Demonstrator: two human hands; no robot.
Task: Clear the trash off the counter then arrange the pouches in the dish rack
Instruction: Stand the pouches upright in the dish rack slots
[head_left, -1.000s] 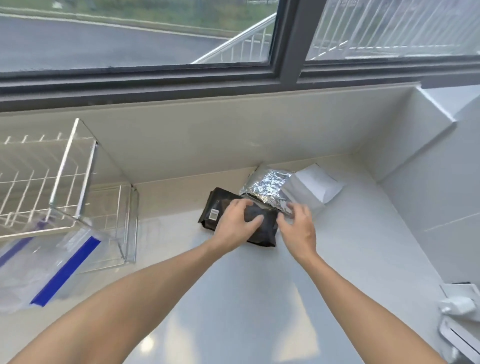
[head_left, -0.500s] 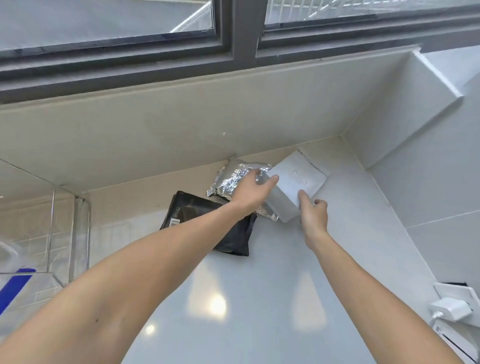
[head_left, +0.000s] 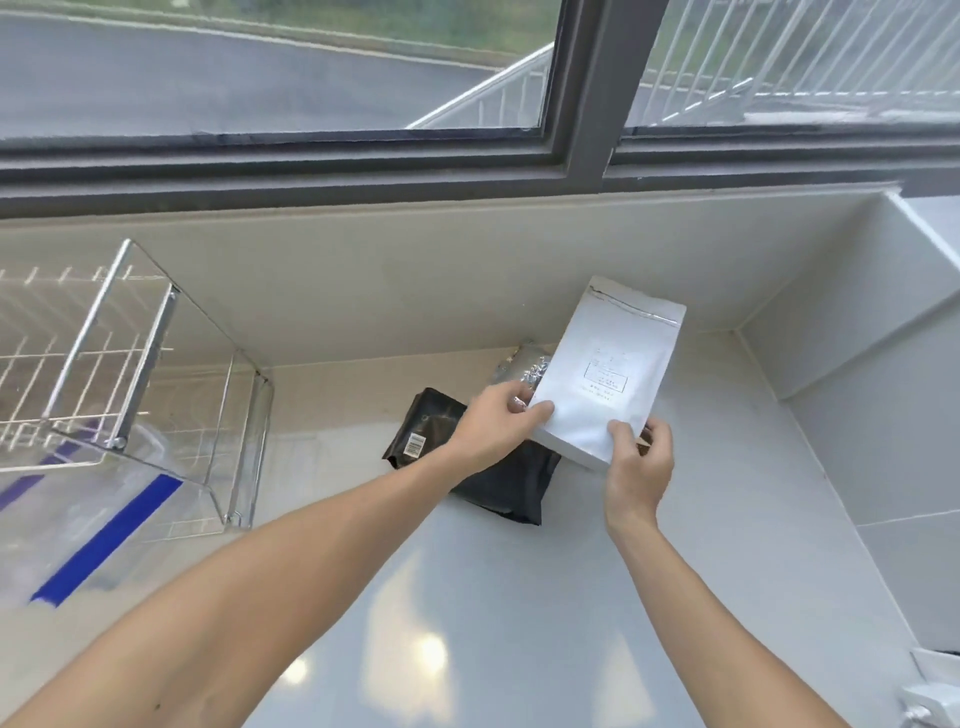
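Note:
A white pouch (head_left: 608, 371) is lifted upright above the counter near the back corner. My left hand (head_left: 496, 423) pinches its lower left edge and my right hand (head_left: 639, 467) pinches its bottom right corner. Under them a black pouch (head_left: 488, 475) with a barcode label lies flat on the counter. A crinkled silver foil pouch (head_left: 524, 366) lies behind it, mostly hidden by the white pouch. The dish rack (head_left: 119, 374), with metal wires and clear walls, stands at the left.
A clear bag with blue stripes (head_left: 98, 545) lies under and in front of the rack. The white counter (head_left: 467, 623) meets a tiled backsplash and a window above. A white plug (head_left: 930, 699) sits at the lower right corner.
The white pouch has gone from lying on the counter to being held up in both hands. My left hand left the black pouch a second ago.

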